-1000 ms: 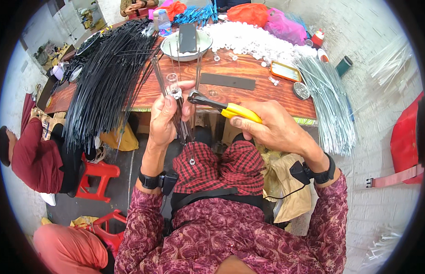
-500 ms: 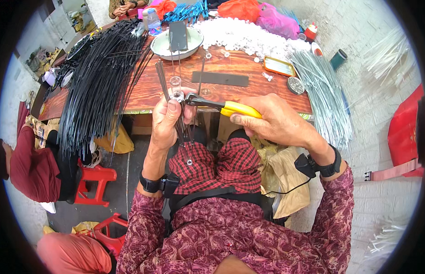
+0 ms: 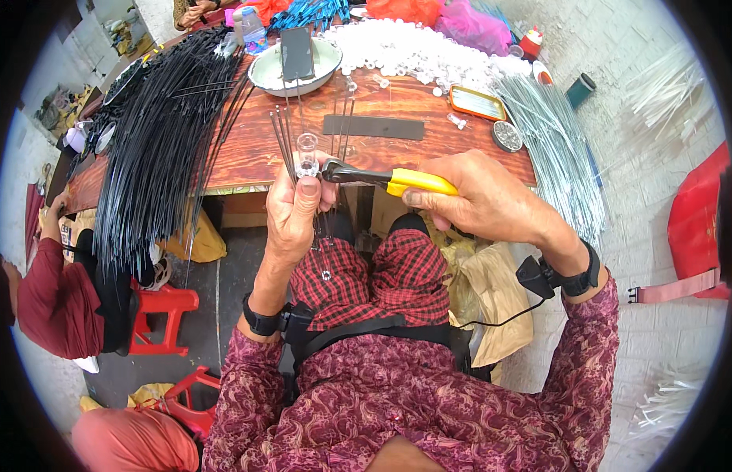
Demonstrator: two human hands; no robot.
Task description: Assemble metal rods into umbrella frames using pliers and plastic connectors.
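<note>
Above the table's near edge, my left hand (image 3: 290, 216) is closed around a small clear plastic tube (image 3: 306, 146) with a wider collar. The same hand holds several thin dark metal rods (image 3: 282, 140), which stick up beside the tube and hang below toward my lap. Small clear rings (image 3: 327, 274) show at the rods' lower ends. My right hand (image 3: 480, 197) is wrapped around the yellow handles of pliers (image 3: 423, 182). The dark plier jaws reach the tube's collar beside my left fingers; what lies between them is too small to make out.
On the wooden table (image 3: 248, 153) lie long black strips (image 3: 158, 157), a basin (image 3: 327, 67), a flat dark bar (image 3: 374, 127), white plastic pieces (image 3: 413, 51), a yellow-rimmed tray (image 3: 478, 103), a round tin (image 3: 506, 136) and silvery rods (image 3: 555, 149). Other people sit at left.
The pliers stay at the tube's collar, with both hands shifted slightly right in the picture. The table's objects have slid a little up and left as the view moved.
</note>
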